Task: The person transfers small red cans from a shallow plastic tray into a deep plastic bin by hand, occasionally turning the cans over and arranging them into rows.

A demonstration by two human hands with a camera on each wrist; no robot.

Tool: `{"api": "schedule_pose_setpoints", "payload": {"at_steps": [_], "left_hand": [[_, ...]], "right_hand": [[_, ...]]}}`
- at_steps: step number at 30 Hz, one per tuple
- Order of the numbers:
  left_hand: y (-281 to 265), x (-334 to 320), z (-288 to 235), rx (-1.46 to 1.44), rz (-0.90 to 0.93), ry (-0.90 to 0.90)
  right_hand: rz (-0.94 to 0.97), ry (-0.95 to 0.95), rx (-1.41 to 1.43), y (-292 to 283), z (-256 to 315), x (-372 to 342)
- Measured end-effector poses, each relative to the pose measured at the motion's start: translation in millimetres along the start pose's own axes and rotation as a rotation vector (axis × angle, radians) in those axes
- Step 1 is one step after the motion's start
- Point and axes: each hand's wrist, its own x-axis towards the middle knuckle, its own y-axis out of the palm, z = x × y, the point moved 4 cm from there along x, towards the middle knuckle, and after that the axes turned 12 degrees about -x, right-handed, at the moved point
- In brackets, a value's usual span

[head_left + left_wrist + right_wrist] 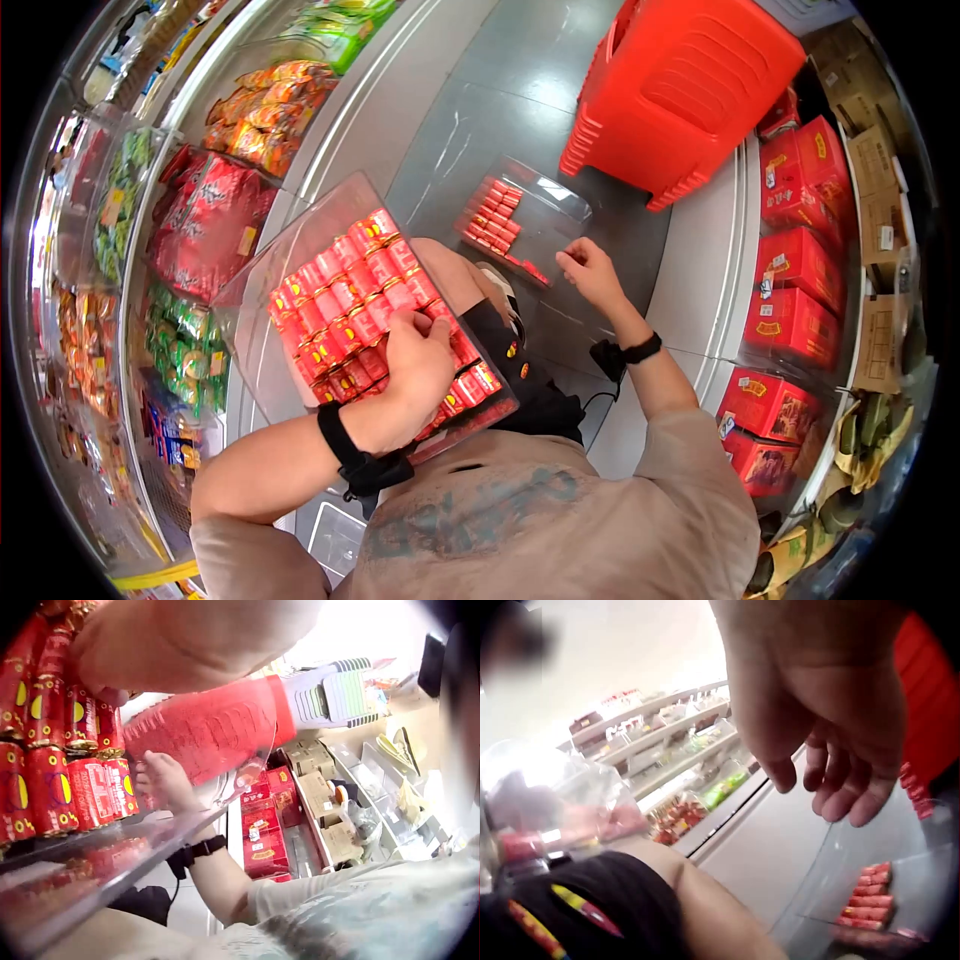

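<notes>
In the head view a clear plastic bin (360, 190) of red cylindrical rolls (345, 290) rests tilted over the person's lap. The rolls lie side by side in rows, with gold ends and yellow marks. My left hand (418, 370) lies over the rolls, its bent fingers touching those near the right side; I cannot tell whether it pinches one. In the left wrist view, rolls (49, 780) fill the left edge. My right hand (592, 272) hangs beside a second clear bin (560, 190) on the floor. Its fingers are loosely curled with nothing between them, as the right wrist view shows.
Red rolls (493, 215) lie in the floor bin's left part. Beyond it stand stacked red plastic stools (680, 90). Shelves of bagged snacks (215, 215) line the left; red boxes (800, 270) and brown cartons (880, 230) line the right. Grey tiles (500, 80) cover the aisle floor.
</notes>
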Motion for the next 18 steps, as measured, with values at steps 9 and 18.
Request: {"api": "schedule_pose_setpoints", "payload": {"at_steps": [9, 18], "left_hand": [[-5.0, 8.5, -1.3, -0.171, 0.207, -0.16], [-23.5, -9.3, -43.9, -0.243, 0.316, -0.452]], "right_hand": [[0.361, -0.05, -0.757, 68.9, -77.7, 108.7], [0.588, 0.169, -0.986, 137.5, -165.9, 123.1]]}}
